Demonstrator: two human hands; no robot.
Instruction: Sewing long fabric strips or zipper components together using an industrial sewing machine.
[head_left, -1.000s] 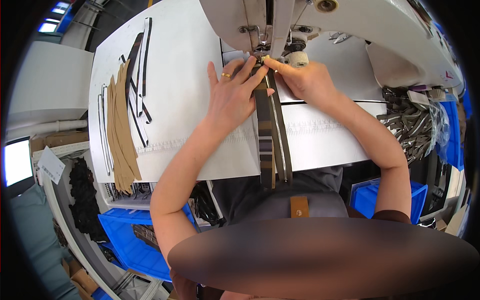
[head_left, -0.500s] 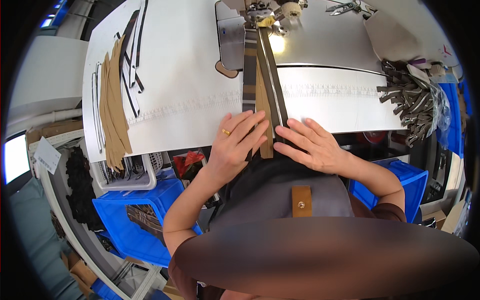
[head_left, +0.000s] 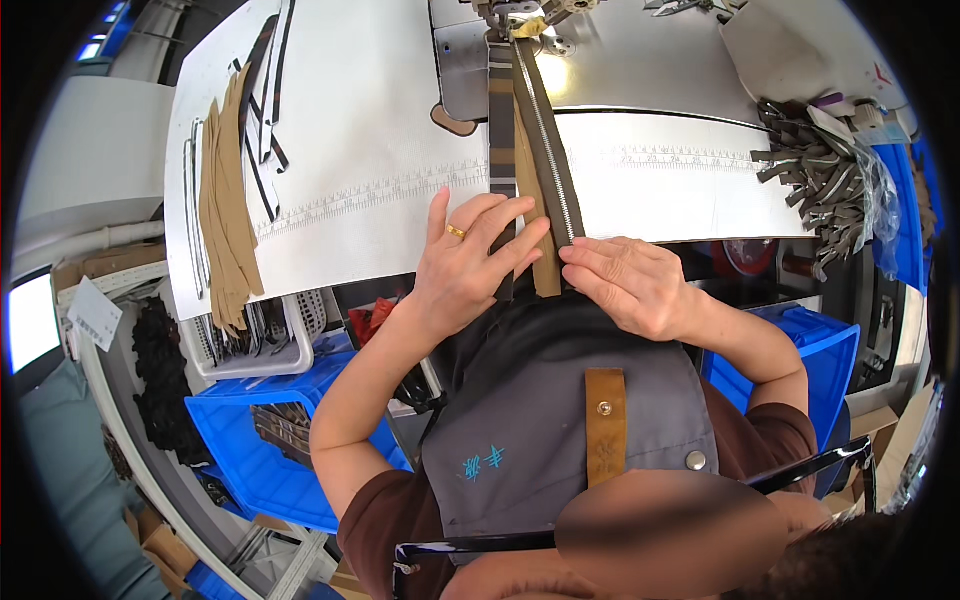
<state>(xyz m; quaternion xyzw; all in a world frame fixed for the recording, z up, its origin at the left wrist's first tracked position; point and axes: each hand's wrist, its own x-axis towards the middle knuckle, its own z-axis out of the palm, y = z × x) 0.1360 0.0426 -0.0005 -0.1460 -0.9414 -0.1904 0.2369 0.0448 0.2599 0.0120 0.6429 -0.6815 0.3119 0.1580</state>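
A dark zipper (head_left: pixel 548 135) with silver metal teeth runs from under the sewing machine's needle area (head_left: pixel 515 22) toward me. Beside it on the left lie a tan fabric strip (head_left: pixel 541 190) and a dark strip with tan and pale stripes (head_left: pixel 502 115). My left hand (head_left: pixel 468 250), with a gold ring, rests across the near ends of the tan and striped strips, its fingers spread. At the table's front edge, my right hand (head_left: pixel 635 285) pinches the right edge of the zipper's near end between thumb and fingers.
Tan strips (head_left: pixel 225 200) and black strips (head_left: pixel 266 110) lie at the left of the white table (head_left: pixel 350 150). A pile of dark zippers (head_left: pixel 820 180) sits at the right. Below are a white basket (head_left: pixel 300 340), a blue crate (head_left: pixel 240 450) and another blue crate (head_left: pixel 815 350).
My right hand has gone from lying flat on the zipper to pinching its edge. The left hand's fingers have spread wider over the strips. The zipper teeth face up more plainly.
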